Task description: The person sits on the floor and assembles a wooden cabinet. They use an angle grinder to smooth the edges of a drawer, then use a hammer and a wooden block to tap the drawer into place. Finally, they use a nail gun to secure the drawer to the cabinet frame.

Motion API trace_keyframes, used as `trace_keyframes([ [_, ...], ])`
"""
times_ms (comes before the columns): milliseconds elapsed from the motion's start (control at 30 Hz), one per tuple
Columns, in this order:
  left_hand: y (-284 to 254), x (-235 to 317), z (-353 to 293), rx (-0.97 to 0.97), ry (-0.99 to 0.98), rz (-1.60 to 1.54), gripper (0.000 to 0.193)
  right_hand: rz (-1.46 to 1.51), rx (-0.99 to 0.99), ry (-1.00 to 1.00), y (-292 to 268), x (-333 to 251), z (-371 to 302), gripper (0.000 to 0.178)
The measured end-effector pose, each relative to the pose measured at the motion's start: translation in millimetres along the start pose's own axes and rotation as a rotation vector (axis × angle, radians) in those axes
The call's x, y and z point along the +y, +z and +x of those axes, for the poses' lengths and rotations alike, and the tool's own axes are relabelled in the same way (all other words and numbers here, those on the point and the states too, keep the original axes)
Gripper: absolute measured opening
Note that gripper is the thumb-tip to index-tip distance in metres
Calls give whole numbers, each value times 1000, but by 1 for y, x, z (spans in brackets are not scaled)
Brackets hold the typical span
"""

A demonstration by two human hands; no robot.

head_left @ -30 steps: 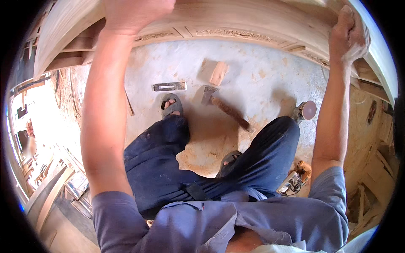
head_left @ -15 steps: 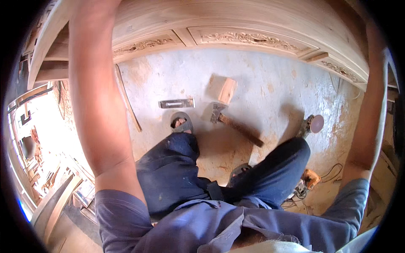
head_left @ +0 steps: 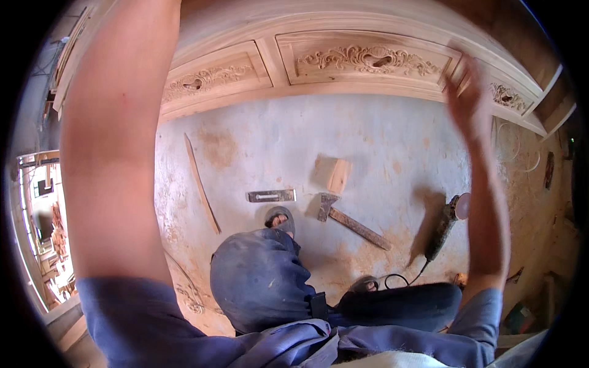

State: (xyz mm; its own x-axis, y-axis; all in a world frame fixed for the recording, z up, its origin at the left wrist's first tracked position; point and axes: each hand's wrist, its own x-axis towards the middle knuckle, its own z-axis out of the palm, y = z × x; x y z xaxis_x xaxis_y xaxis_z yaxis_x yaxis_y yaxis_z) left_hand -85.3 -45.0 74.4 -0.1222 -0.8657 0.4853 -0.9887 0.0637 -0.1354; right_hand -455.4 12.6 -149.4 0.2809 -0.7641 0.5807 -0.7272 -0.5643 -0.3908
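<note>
My left forearm (head_left: pixel 119 153) reaches up past the top edge of the view, so my left hand is out of sight. In front of the carved wooden furniture panel (head_left: pixel 368 59), toward its right part, is my right hand (head_left: pixel 469 101). It is somewhat blurred; thumb and fingers look apart, and I see nothing between them. Whether the fingertips touch the wood I cannot tell. The panel is pale, unpainted wood with a row of drawer-like fronts, each carved with scrollwork around an oval hollow.
On the floor lie a hammer (head_left: pixel 356 227) with a wooden handle, a wood block (head_left: pixel 339 176), a flat metal plane blade (head_left: pixel 271 195) and a thin wood strip (head_left: pixel 201 184). A corded angle grinder (head_left: pixel 443 230) with a pale disc lies at the right, near my knee.
My right hand has come into view, moving inward to the furniture's front. My left arm looks nearer and larger. The view has shifted, showing more of the carved fronts and the whole grinder.
</note>
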Motion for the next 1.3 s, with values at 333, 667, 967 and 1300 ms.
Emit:
trace_keyframes([
  [333, 36, -21, 49, 11, -180, 131, 34, 398, -331, 901, 87, 5, -328, 33],
  [667, 64, -57, 78, -106, -73, 138, 48, -5, -519, 544, 128, -91, -397, 39],
  [967, 120, -118, 141, -142, 127, -16, 47, 61, -577, 464, 122, -79, -447, 51],
  [1300, 124, -162, 155, -297, -10, 24, 51, 79, -544, 310, 109, -101, -466, 51],
])
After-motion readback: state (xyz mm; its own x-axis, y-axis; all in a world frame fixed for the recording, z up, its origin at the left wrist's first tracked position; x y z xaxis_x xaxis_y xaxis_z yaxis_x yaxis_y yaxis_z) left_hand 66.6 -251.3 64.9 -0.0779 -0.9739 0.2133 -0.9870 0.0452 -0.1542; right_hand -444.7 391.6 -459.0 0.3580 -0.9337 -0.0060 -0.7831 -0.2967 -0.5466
